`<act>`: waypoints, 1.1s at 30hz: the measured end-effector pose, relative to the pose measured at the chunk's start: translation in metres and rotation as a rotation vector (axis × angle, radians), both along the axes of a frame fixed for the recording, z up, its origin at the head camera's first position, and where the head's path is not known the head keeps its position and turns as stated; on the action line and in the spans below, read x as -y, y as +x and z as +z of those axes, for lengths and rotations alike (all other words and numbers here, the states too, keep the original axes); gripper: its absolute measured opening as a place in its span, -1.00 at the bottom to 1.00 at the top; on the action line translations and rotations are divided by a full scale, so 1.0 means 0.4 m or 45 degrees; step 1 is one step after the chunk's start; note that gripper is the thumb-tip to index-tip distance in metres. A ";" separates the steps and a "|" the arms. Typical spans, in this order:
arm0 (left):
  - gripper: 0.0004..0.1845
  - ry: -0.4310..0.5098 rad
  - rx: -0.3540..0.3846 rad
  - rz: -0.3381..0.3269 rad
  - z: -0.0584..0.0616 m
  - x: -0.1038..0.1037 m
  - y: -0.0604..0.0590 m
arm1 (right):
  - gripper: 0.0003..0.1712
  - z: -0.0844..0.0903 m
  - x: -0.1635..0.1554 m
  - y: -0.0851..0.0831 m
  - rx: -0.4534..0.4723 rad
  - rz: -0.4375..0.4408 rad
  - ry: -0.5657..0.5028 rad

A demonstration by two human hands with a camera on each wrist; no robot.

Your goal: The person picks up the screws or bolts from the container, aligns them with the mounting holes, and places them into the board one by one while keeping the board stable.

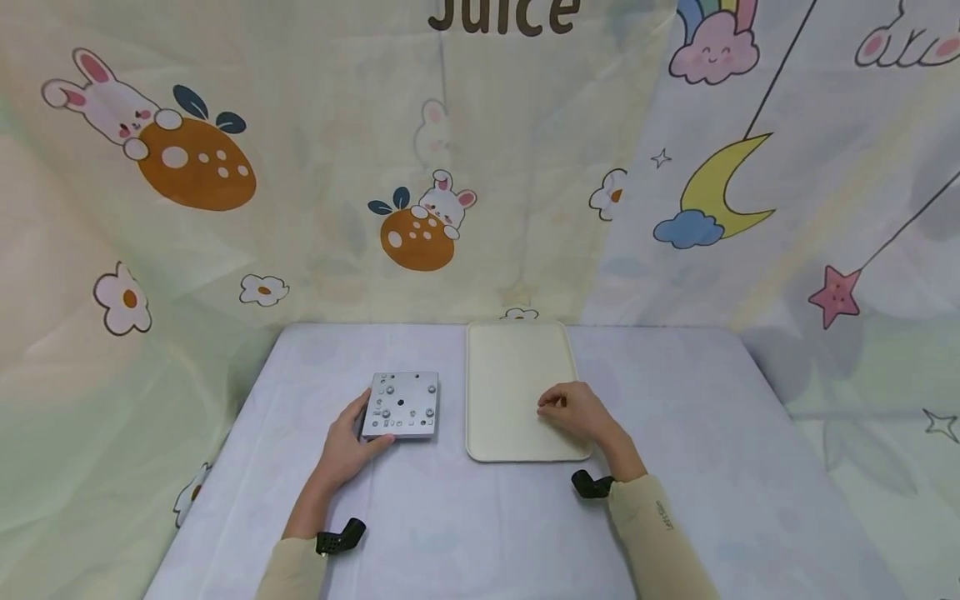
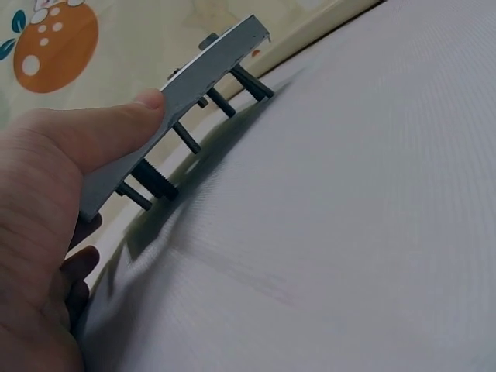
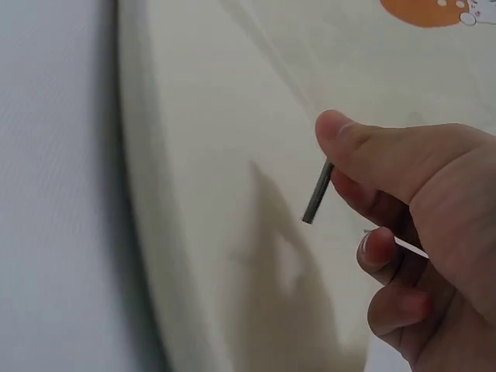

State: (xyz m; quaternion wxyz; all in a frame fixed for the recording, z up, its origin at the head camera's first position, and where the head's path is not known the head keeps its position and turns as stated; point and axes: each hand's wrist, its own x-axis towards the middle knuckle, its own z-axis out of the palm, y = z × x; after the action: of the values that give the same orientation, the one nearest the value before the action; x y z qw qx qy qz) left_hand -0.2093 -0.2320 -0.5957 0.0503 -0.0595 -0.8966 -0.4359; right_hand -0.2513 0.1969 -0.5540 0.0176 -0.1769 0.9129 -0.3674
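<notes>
A printed curtain (image 1: pixel 225 250) with rabbits, oranges, a moon and stars hangs in soft folds behind and around the desk (image 1: pixel 675 500), which is covered in a pale lilac cloth with a fine weave. On it, near the back middle, lies a cream tray (image 1: pixel 510 367), a flat rounded rectangle with a low raised rim and a smooth matte surface. Just left of the tray, apart from it, sits a square metal plate (image 1: pixel 401 405), grey and dull-shiny, its top dotted with holes and screw heads. From the left wrist view the plate (image 2: pixel 209 74) is tilted, its near edge lifted, and dark threaded bolts (image 2: pixel 151 180) stick out of its underside down toward the cloth.

The left hand (image 1: pixel 348 442) grips the plate at its near left corner, thumb (image 2: pixel 116 128) pressed along the edge and the fingers curled underneath. The right hand (image 1: pixel 577 412) hovers over the near right part of the tray, fingers curled in. Between thumb (image 3: pixel 364 147) and forefinger it pinches a small thin metal pin (image 3: pixel 318 192), straight, grey and slender, its free end pointing down at the tray (image 3: pixel 201 155) without touching it.
</notes>
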 end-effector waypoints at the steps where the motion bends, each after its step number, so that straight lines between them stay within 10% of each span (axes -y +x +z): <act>1: 0.15 0.003 0.003 0.002 0.002 0.002 -0.001 | -0.92 0.003 0.014 -0.007 0.000 -0.002 -0.022; 22: 0.15 -0.015 0.010 0.040 0.008 0.011 0.002 | -0.92 0.112 0.428 -0.116 0.041 0.185 -0.088; 33: 0.13 -0.003 -0.005 0.041 -0.001 -0.005 0.003 | -0.93 0.109 0.509 -0.150 0.067 0.128 -0.163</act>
State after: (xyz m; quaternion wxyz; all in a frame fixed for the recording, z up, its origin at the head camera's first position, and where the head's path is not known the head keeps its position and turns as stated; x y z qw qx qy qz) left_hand -0.2082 -0.2300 -0.5959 0.0592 -0.0460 -0.8978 -0.4340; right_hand -0.3112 -0.0068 -0.5106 0.0487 -0.2137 0.8766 -0.4284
